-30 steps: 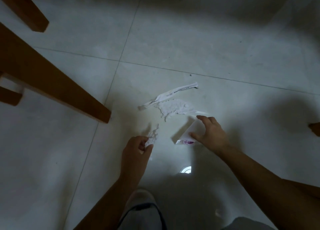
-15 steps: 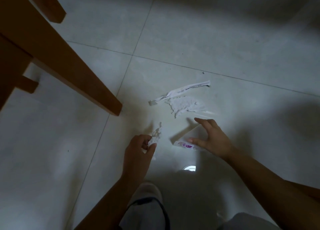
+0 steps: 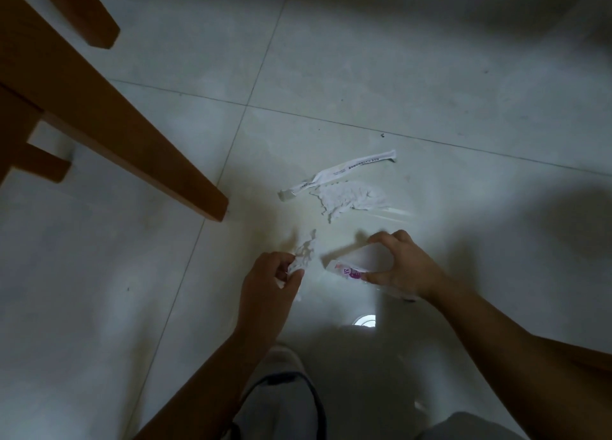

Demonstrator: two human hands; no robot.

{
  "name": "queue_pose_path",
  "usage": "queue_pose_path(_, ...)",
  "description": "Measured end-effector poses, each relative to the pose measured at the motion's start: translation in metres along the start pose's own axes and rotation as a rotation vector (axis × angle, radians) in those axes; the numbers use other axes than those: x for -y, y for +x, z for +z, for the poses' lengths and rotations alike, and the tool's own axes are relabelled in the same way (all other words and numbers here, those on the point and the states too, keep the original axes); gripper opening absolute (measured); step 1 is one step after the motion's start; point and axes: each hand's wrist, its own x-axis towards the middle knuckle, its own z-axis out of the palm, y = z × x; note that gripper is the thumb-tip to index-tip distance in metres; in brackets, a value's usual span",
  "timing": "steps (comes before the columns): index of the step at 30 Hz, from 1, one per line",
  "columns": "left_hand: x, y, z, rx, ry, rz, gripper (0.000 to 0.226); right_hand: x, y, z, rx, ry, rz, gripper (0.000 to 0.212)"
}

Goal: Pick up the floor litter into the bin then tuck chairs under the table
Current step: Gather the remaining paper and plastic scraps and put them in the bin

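Observation:
Litter lies on the pale tiled floor. My left hand (image 3: 270, 284) pinches a crumpled white tissue scrap (image 3: 304, 252) just above the floor. My right hand (image 3: 402, 265) grips a white packet with purple print (image 3: 356, 265) between thumb and fingers. Beyond both hands lie a long white printed wrapper strip (image 3: 341, 171) and a torn white tissue (image 3: 344, 196), with a clear plastic sliver (image 3: 389, 212) beside it. No bin is in view.
A wooden chair leg (image 3: 132, 141) slants down from the upper left and ends on the floor left of the litter. Another wooden leg (image 3: 82, 12) stands at the top left. My shoe (image 3: 284, 403) is at the bottom centre.
My right hand has closed on the purple-printed packet and lifted its edge. My left hand keeps hold of the tissue scrap. The view has shifted, so the chair leg appears larger.

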Motion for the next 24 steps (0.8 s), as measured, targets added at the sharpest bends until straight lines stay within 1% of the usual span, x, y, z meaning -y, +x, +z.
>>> queue_pose_path(4, -0.021, 0.001, -0.008, 0.003, 0.017, 0.026, 0.015, 0.004, -0.018, -0.006, -0.085, 0.125, 0.087, 0.058)
queue_pose_path(6, -0.039, -0.004, -0.023, 0.005, 0.014, 0.014, 0.015, 0.018, -0.037, -0.018, -0.155, 0.224, 0.139, 0.055)
queue_pose_path(9, -0.079, -0.012, -0.052, 0.018, 0.022, -0.002, 0.017, 0.049, -0.073, -0.045, -0.233, 0.349, 0.157, 0.056)
queue_pose_path(17, -0.239, -0.051, -0.148, -0.049, -0.062, -0.01, 0.011, 0.157, -0.191, -0.162, -0.436, 0.457, 0.198, 0.053)
queue_pose_path(22, -0.333, -0.108, -0.206, -0.089, -0.125, -0.063, 0.01, 0.222, -0.286, -0.238, -0.467, 0.476, 0.214, 0.056)
queue_pose_path(24, -0.364, -0.136, -0.227, -0.104, -0.105, -0.077, 0.012, 0.242, -0.325, -0.263, -0.47, 0.492, 0.217, 0.056)
